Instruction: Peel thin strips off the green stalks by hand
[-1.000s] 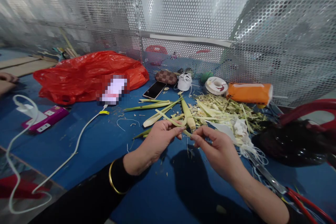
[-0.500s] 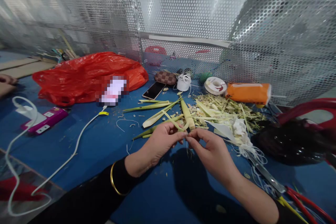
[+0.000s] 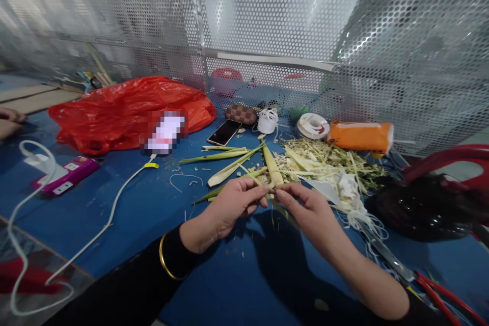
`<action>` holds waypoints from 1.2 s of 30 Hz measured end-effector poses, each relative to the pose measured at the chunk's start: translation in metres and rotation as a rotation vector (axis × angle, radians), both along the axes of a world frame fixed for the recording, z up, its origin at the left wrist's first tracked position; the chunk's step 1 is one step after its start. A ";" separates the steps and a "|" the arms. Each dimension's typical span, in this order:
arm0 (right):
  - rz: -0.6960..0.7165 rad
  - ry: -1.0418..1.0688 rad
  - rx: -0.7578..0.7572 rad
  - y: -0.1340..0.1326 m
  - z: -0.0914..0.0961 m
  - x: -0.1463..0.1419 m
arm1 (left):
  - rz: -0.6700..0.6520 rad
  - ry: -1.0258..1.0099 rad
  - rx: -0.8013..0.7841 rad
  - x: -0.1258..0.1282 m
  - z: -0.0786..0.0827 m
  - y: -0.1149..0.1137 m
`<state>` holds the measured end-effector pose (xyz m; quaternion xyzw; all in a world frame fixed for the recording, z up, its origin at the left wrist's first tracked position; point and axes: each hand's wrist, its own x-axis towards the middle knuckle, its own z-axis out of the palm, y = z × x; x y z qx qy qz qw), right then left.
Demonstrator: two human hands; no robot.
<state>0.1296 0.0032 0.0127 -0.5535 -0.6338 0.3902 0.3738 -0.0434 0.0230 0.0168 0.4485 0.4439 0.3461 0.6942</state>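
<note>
Over the blue table [image 3: 145,209], my left hand [image 3: 229,206] and my right hand [image 3: 309,211] meet fingertip to fingertip. Both pinch a thin green leaf strip [image 3: 254,178] that runs up and left from the fingers. A gold bangle [image 3: 164,260] circles my left wrist over a black sleeve. Just beyond the hands lie several long green and yellow leaf blades [image 3: 229,163] and a pile of shredded leaf trimmings [image 3: 328,160].
A red plastic bag [image 3: 126,109] lies at the back left, with a phone [image 3: 224,132], a checkered pouch [image 3: 240,113], white thread [image 3: 267,119], a tape roll [image 3: 314,125] and an orange pack [image 3: 361,136] along the mesh wall. A black bag [image 3: 424,211] sits right. A white cable [image 3: 110,214] crosses left.
My hands first drew together, then shifted slightly up towards the leaf blades. The pinched strip now shows less length beyond my left fingers. Nothing else on the table moved.
</note>
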 end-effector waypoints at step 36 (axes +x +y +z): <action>0.049 0.297 -0.345 0.000 0.006 -0.007 | -0.371 0.255 0.024 0.012 -0.003 -0.016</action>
